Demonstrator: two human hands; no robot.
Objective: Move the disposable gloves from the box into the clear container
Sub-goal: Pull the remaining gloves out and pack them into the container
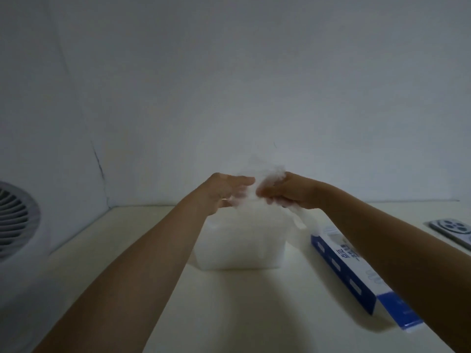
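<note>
A clear container [242, 248] stands in the middle of the pale table, filled with filmy white gloves. Above its top, a crumpled bunch of thin translucent gloves [257, 174] hangs between my two hands. My right hand [285, 191] grips this bunch with curled fingers, and a loose end trails down beside the container. My left hand [224, 189] has its fingers stretched out straight and touches the bunch from the left. The blue and white glove box [356, 273] lies on its side to the right of the container, partly under my right forearm.
A round grey fan [15, 220] sits at the far left edge. A flat grey device with round buttons [451, 228] lies at the far right. White walls close in the table at the back and left. The scene is dim.
</note>
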